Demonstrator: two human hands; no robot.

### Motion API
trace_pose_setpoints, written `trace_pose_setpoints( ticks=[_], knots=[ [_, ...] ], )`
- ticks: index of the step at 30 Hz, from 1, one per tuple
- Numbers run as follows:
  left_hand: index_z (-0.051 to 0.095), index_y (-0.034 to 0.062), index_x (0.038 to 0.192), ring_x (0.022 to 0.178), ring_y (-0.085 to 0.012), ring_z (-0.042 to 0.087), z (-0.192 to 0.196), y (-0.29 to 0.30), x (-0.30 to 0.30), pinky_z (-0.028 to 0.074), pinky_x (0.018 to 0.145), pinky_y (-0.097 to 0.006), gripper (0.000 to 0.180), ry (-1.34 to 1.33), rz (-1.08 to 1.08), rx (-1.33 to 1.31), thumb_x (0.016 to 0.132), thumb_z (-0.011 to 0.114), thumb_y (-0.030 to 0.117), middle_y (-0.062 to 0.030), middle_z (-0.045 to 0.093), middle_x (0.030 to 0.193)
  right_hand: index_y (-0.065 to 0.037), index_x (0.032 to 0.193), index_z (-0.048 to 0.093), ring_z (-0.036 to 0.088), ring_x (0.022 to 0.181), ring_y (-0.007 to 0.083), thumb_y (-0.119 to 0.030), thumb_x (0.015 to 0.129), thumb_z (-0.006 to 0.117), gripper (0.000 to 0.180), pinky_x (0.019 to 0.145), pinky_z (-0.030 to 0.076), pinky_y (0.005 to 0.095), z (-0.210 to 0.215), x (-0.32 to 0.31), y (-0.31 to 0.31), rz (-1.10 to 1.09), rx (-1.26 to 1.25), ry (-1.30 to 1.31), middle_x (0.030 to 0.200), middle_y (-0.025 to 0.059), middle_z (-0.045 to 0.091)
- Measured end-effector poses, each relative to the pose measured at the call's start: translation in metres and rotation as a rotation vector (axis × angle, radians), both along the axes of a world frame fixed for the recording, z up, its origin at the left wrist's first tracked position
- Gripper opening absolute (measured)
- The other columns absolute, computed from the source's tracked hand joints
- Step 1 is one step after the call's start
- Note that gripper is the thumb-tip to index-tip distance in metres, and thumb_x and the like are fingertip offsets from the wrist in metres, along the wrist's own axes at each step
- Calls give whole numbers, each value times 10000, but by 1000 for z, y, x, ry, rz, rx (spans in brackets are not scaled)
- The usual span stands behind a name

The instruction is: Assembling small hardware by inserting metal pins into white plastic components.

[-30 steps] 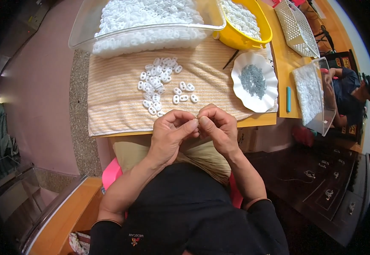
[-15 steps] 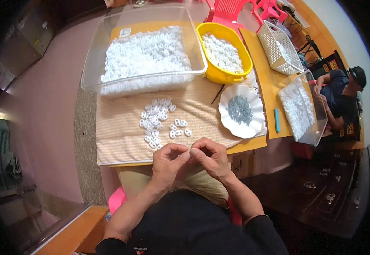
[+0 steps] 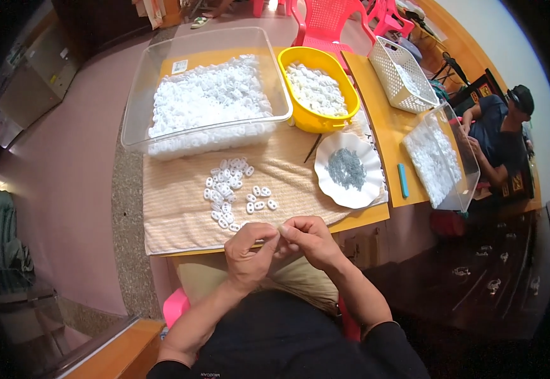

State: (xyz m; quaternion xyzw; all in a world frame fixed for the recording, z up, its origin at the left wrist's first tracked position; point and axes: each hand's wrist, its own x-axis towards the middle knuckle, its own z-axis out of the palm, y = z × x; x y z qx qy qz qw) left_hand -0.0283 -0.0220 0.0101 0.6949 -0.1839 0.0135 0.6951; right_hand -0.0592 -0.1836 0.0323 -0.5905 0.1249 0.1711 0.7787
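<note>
My left hand and my right hand meet fingertip to fingertip just over the near edge of the table. Both are closed in a pinch; whatever sits between the fingers is too small and hidden to make out. Beyond them, a loose pile of small white oval plastic pieces with two holes lies on a beige striped towel. To its right is a smaller group of the same white pieces. A white scalloped plate holds a heap of small grey pieces.
A large clear bin full of white pieces and a yellow tub stand behind the towel. A dark thin tool lies by the plate. On the right table are a blue-green stick, a white basket and another clear bin; a person works there.
The view has shifted, so the table and its things appear slightly lower and further left. My hands stay pinched together, with the right hand turned a little. The piles look the same.
</note>
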Motion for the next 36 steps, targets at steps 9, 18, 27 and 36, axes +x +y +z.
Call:
trace_pose_setpoints(
  ticks=[9, 18, 27, 36],
  knots=[
    [644, 6, 895, 761, -106, 598, 9, 0, 1, 484, 670, -227, 82, 162, -30, -24, 823, 683, 19, -61, 650, 861, 13, 859, 616, 600, 687, 109, -187, 937, 561, 222, 646, 473, 224, -4, -1, 0, -39, 15, -46, 760, 54, 632],
    [640, -27, 922, 739, -87, 618, 7, -6, 7, 513, 653, -224, 81, 325, -91, -152, 850, 655, 8, -53, 642, 871, 6, 880, 634, 558, 726, 63, -150, 915, 593, 165, 664, 464, 229, -7, 0, 0, -88, -239, -222, 770, 12, 626],
    [675, -10, 910, 748, -71, 606, 14, -21, 24, 486, 686, -221, 91, 416, -89, -75, 840, 667, 48, -37, 672, 827, 23, 914, 617, 596, 716, 75, -117, 918, 588, 142, 660, 498, 223, -4, 6, -16, -198, -213, -203, 773, 16, 621],
    [680, -9, 874, 699, -155, 650, 10, -44, 49, 491, 631, -266, 106, 164, -76, 257, 795, 669, 61, -117, 678, 796, 33, 951, 591, 611, 698, 99, -86, 941, 546, 128, 686, 547, 256, -12, 8, -28, -326, -263, -206, 772, 32, 601]
  ],
)
